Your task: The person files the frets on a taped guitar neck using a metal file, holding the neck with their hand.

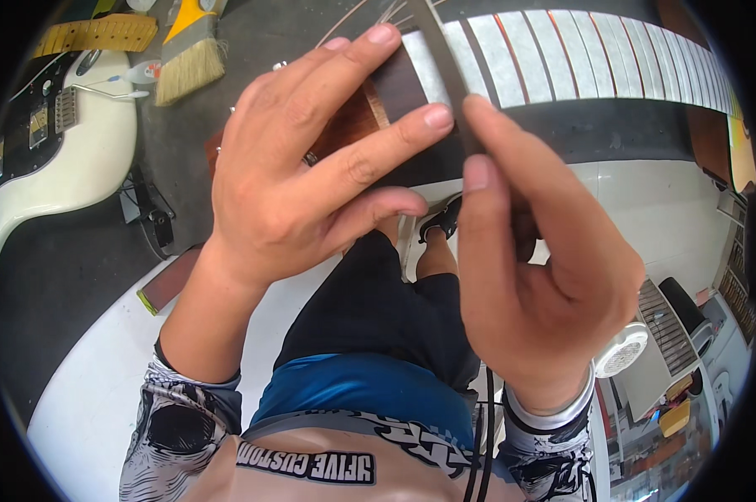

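Observation:
A guitar neck (558, 58) lies across the top of the view, with strips of whitish tape covering the fingerboard between its frets. My right hand (553, 268) grips a narrow flat metal file (438, 46) between thumb and fingers. The file lies crosswise over the neck, near its headstock end. My left hand (281, 167) is open, fingers spread above the reddish-brown headstock (348, 113) and mostly hiding it. One left fingertip is beside the file, perhaps touching it; another reaches the dark wood next to the first tape strip.
On the dark mat (68, 226) at the left lies a white electric guitar body (114, 125). Beyond it are a yellowish neck (102, 33) and a wide bristle brush (192, 71). A brown block (169, 280) sits near my left forearm. Black cables (482, 435) hang before my body.

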`<state>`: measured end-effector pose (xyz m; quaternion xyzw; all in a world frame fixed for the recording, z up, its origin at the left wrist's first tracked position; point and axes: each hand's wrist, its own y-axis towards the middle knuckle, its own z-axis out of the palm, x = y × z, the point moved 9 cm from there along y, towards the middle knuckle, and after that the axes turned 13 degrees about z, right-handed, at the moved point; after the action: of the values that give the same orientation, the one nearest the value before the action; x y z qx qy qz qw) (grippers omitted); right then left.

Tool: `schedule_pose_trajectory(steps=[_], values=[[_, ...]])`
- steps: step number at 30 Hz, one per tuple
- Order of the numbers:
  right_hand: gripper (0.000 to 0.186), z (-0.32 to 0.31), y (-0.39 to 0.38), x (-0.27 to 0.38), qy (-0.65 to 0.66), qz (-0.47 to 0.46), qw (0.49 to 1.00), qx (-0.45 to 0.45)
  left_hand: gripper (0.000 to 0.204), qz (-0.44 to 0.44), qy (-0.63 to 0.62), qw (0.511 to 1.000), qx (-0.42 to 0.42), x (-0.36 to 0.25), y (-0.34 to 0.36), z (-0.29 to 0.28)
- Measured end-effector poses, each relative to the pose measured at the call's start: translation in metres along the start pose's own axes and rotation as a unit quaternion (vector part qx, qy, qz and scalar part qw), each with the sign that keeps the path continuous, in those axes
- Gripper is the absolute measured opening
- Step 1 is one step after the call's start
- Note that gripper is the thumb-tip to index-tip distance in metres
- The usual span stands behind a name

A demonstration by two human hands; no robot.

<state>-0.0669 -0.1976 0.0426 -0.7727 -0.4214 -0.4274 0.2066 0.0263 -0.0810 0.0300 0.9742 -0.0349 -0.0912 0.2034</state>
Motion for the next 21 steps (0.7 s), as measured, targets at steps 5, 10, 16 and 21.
schedule_pose_trajectory(steps=[5, 10, 16, 21], values=[[0.032, -0.026, -0.039, -0.015, 0.056, 0.069, 0.996, 0.007, 0.058, -0.003, 0.005, 1.0, -0.002, -0.002, -0.001, -0.002], [0.04, -0.041, -0.092, -0.039, 0.037, 0.082, 0.996, 0.027, 0.056, -0.012, 0.03, 0.999, 0.006, -0.008, 0.005, -0.002], [0.036, -0.037, -0.118, -0.04, 0.046, 0.065, 0.995, 0.055, 0.049, 0.076, 0.058, 0.994, -0.058, 0.002, -0.016, 0.009], [0.04, -0.037, -0.125, -0.041, 0.034, 0.063, 0.996, 0.047, 0.049, 0.089, 0.071, 0.99, -0.078, 0.001, -0.017, 0.01]])
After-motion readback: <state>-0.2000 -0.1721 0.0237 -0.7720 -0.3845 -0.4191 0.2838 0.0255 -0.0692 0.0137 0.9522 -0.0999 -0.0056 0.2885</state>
